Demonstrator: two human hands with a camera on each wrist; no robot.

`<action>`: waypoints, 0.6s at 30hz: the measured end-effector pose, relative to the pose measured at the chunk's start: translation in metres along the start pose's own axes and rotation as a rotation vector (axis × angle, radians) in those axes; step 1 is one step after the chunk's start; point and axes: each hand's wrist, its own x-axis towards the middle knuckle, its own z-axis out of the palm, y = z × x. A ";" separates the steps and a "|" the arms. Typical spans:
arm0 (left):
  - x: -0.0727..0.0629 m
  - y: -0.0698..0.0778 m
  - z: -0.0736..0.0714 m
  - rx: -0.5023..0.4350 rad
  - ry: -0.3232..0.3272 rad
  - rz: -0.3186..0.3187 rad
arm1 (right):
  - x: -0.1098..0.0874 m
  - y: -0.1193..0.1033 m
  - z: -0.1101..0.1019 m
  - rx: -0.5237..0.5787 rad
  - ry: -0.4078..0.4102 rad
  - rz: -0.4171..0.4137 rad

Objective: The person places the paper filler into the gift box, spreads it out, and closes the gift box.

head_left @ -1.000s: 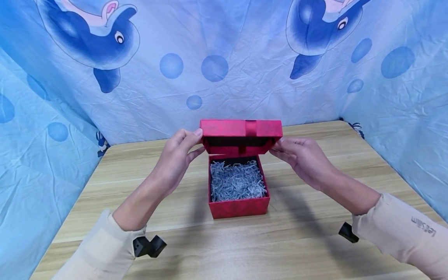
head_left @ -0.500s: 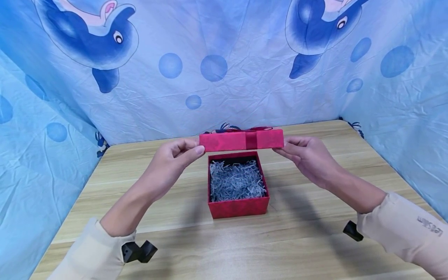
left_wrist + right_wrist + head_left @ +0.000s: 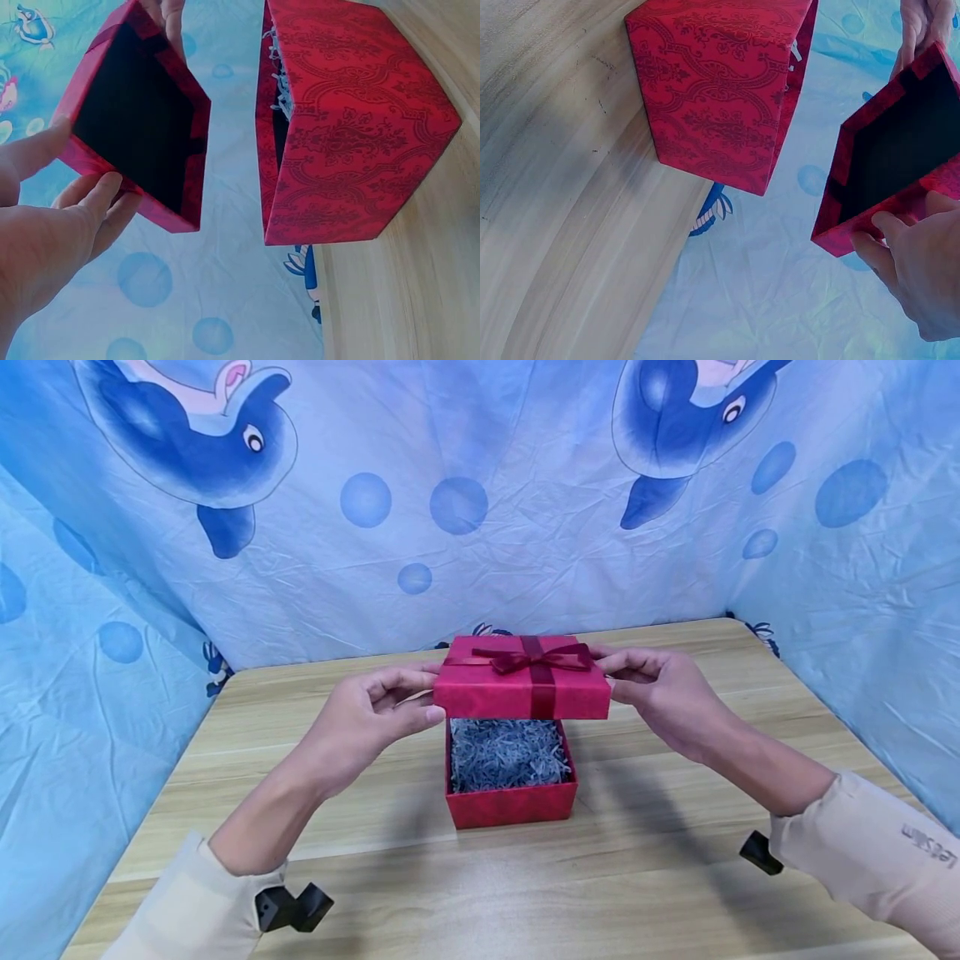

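Note:
A red gift box lid (image 3: 487,697) with a dark red ribbon bow (image 3: 532,658) is held level above the gift box (image 3: 513,807), over its back part. My left hand (image 3: 367,722) grips the lid's left side, thumb at the front corner. On the opposite side my right hand (image 3: 663,697) grips the lid between thumb and fingers. Both wrist views show the lid's black inside (image 3: 139,120) and a gap between it and the patterned box (image 3: 712,97). Grey-blue shredded paper (image 3: 510,756) fills the box; its back portion is hidden under the lid.
The box stands on a light wooden table (image 3: 480,893). Behind and at both sides hangs a blue cloth (image 3: 525,560) printed with dolphins and bubbles. Dark tassel-like shapes (image 3: 217,668) show along the table's back edge.
The lid, first tipped with its dark inside facing me, has turned level so its bow shows on top. It has come lower and nearer, covering the back of the box from view.

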 end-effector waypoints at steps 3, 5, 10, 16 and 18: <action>0.000 -0.002 0.003 -0.045 0.001 -0.004 | 0.000 0.000 0.001 -0.036 0.015 0.009; 0.000 -0.003 0.005 -0.070 -0.001 -0.004 | 0.000 0.000 0.002 -0.059 0.023 0.017; -0.001 -0.005 0.009 -0.099 0.015 -0.003 | 0.001 -0.002 0.004 -0.153 0.041 0.004; -0.004 -0.006 0.012 -0.099 0.029 0.026 | 0.001 -0.004 0.005 -0.219 0.046 -0.015; -0.004 -0.006 0.013 -0.099 0.037 0.030 | 0.001 -0.004 0.005 -0.222 0.045 -0.018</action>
